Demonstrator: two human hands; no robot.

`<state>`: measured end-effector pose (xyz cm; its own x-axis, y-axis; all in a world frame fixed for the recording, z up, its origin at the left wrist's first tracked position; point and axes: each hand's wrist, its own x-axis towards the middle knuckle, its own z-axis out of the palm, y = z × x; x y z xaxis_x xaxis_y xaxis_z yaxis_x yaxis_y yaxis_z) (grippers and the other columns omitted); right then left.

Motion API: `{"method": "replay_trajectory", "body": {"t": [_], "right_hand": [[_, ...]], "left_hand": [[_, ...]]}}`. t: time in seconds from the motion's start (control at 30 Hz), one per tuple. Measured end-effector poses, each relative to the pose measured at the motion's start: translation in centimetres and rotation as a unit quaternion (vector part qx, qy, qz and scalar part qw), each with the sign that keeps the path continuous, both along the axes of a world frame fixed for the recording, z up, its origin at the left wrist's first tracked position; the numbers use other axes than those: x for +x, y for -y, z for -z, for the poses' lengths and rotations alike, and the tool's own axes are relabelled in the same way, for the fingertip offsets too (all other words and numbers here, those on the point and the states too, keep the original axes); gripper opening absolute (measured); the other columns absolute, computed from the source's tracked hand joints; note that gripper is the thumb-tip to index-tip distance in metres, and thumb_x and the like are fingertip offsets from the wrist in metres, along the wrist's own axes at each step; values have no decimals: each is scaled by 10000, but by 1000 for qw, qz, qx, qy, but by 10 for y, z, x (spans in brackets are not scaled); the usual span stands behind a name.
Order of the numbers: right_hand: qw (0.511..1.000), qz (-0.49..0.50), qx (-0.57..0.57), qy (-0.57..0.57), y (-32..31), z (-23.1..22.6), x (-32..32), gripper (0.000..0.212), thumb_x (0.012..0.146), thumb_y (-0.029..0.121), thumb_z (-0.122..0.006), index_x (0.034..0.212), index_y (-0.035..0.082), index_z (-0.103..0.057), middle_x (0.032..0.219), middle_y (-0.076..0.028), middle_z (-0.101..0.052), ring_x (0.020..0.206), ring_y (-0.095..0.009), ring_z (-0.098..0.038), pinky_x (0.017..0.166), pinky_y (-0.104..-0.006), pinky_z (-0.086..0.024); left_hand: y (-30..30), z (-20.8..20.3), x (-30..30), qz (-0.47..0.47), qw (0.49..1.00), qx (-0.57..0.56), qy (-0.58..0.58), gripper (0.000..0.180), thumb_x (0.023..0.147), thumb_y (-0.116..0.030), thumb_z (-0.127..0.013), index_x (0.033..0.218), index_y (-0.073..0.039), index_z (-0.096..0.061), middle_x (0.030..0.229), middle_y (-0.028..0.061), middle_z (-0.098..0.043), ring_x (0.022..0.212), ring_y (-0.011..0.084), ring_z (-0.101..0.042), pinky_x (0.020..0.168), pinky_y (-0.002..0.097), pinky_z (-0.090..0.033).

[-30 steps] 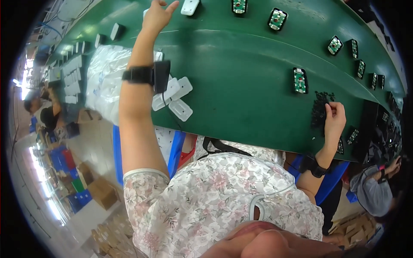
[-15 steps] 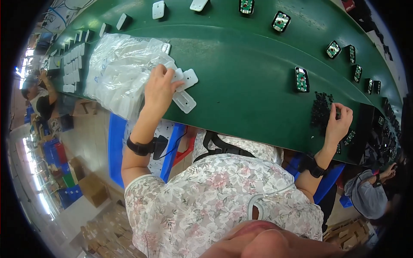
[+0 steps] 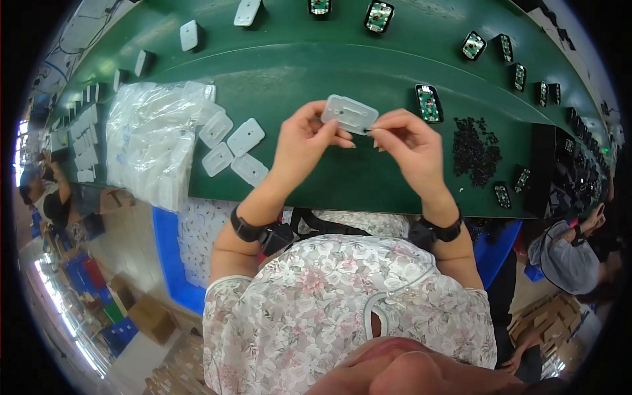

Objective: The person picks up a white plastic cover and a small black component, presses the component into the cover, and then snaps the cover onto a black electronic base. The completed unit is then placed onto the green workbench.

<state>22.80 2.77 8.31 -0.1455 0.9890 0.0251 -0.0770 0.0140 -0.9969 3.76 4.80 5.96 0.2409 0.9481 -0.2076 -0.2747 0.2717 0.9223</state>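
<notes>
In front of my chest, my left hand (image 3: 299, 146) is closed on a white plastic cover (image 3: 350, 113), a rounded plate with small holes and a raised rim. Fingers of my right hand (image 3: 416, 148) pinch a small black part (image 3: 367, 130) against the cover's lower right corner. Its exact shape is too small to tell. Several loose white covers (image 3: 246, 136) lie to the left, beside a clear plastic bag (image 3: 155, 135) full of more. On the right spreads a pile of small black parts (image 3: 475, 153). A black housing with a green circuit board (image 3: 428, 104) lies just beyond my right hand.
Along the far side of the green table (image 3: 316, 72) runs a row of white-covered units (image 3: 189, 35) and open black housings (image 3: 379, 16). A black box (image 3: 543, 168) stands at the right end. A blue bin (image 3: 172, 263) sits below the left edge. Other people work at both sides.
My left hand has come from the loose covers to the middle, bringing one cover. From the black pile, my right hand has moved left to meet it, holding a small black part. The view has shifted.
</notes>
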Motion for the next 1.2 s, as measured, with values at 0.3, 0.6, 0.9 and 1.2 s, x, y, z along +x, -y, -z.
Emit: {"method": "replay_trajectory", "body": {"t": [0.3, 0.6, 0.9, 1.2], "right_hand": [[940, 109, 175, 273, -8, 20, -10, 83, 779, 49, -694, 849, 39, -651, 831, -6, -551, 680, -77, -478, 549, -214, -347], [957, 106, 148, 227, -6, 19, -12, 91, 787, 22, -679, 856, 39, -623, 834, -11, -545, 658, -69, -463, 537, -194, -337], [965, 123, 129, 192, -2, 15, -18, 98, 780, 7, -676, 851, 42, -618, 830, -2, -542, 660, -59, -452, 564, -190, -340], [978, 106, 96, 153, 0, 17, -20, 62, 800, 22, -666, 828, 38, -613, 805, 13, -522, 658, -47, -429, 570, -184, -318]], "left_hand": [[5, 2, 21, 14, 996, -70, 57, 145, 912, 11, -509, 1041, 75, -529, 972, 141, -624, 860, 205, -669, 792, 272, -548], [9, 6, 21, 7, 998, -28, 62, 129, 919, 4, -504, 1034, 62, -519, 960, 133, -633, 867, 192, -666, 793, 273, -541], [12, 11, 23, -4, 997, 12, 71, 126, 914, 12, -508, 1028, 63, -521, 980, 114, -604, 883, 186, -656, 811, 272, -538], [14, 10, 24, -15, 996, 17, 88, 114, 907, -2, -534, 999, 66, -527, 986, 100, -565, 867, 169, -636, 791, 289, -559]]}}
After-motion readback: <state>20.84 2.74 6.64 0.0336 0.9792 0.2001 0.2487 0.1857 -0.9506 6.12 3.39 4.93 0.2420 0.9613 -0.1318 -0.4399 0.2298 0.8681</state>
